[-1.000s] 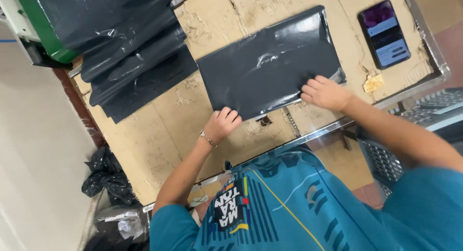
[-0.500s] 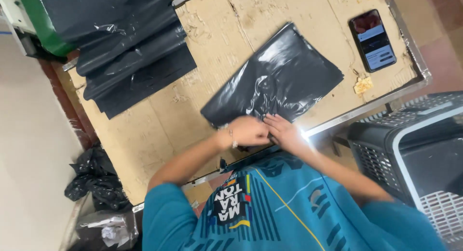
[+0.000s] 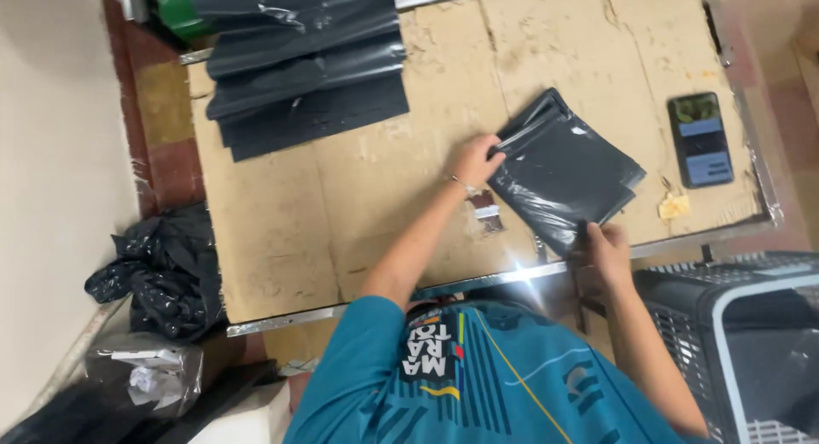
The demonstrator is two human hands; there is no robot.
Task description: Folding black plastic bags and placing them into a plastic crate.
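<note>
A black plastic bag [image 3: 570,164], folded into a small flat packet, lies near the front right of the cardboard-covered table [image 3: 375,197]. My left hand [image 3: 474,160] grips the packet's upper left corner. Fingers of my right hand [image 3: 607,244] pinch its lower edge, right at the table's metal front rim. Both forearms reach out from my teal shirt at the bottom of the view.
A stack of flat black bags [image 3: 307,69] overlaps at the table's far left. A phone [image 3: 701,139] and a yellow scrap [image 3: 674,207] lie at the right edge. A dark plastic crate [image 3: 725,342] stands at the lower right; crumpled black bags [image 3: 162,273] sit on the floor at left.
The bag lay spread flat under both hands, then was gathered and folded. It is now a smaller packet, with my hands on opposite sides of it.
</note>
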